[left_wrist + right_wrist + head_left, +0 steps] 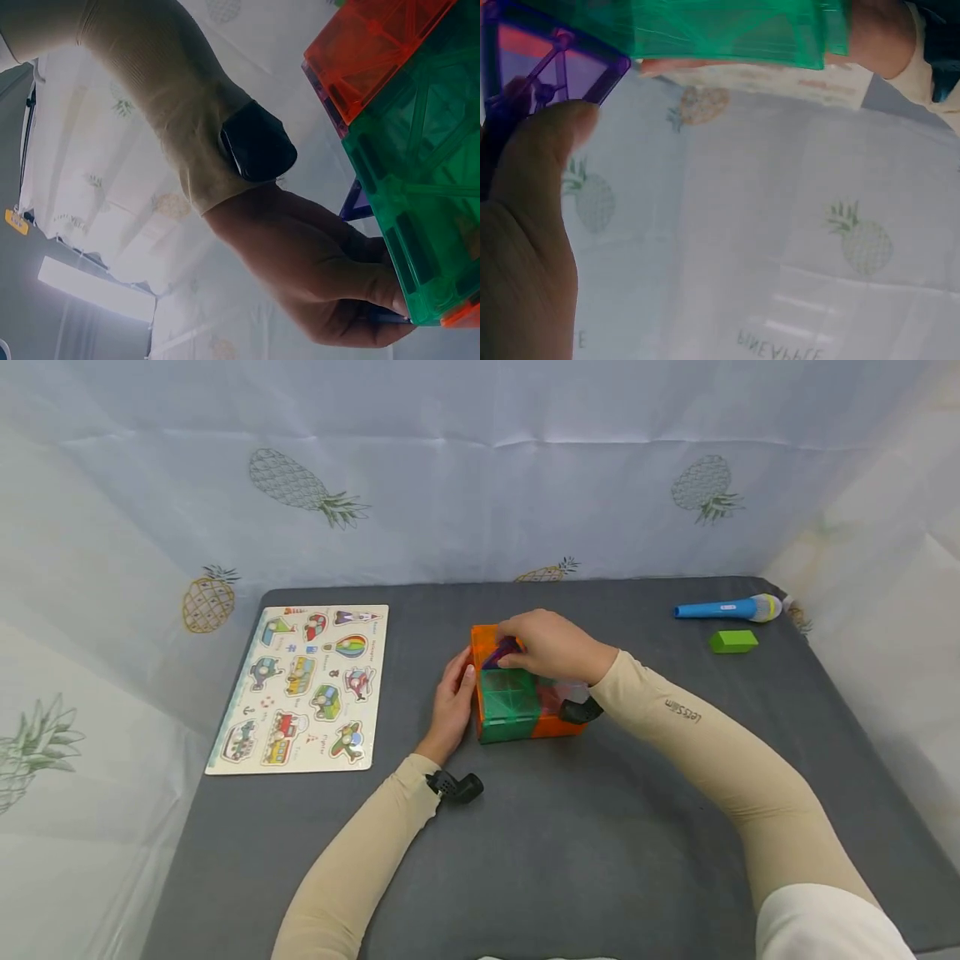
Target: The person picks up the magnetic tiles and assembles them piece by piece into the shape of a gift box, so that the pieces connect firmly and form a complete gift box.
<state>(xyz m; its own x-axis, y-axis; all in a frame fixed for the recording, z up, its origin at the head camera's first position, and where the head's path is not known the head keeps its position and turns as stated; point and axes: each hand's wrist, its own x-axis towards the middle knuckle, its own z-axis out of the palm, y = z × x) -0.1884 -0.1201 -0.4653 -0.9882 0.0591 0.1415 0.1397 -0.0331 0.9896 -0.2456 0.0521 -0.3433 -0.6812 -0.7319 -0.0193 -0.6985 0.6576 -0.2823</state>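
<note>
A box built of see-through magnetic tiles point(510, 706), green, orange and red, stands mid-table. My right hand point(558, 647) pinches a purple magnetic tile point(501, 653) at the box's upper left part. In the right wrist view, the thumb presses against the frame of this purple tile point(612, 79), beside the green tiles point(727, 34). My left hand point(450, 697) rests its fingers along the box's left side, steadying it. The left wrist view shows that hand point(315, 262) against the green wall point(420, 187); some fingertips are hidden behind it.
A wooden picture puzzle board point(300, 689) lies to the left. At the back right are a blue toy microphone point(723, 608) and a green block point(733, 642). A pineapple-print cloth point(480, 502) stands behind the grey table point(585, 860).
</note>
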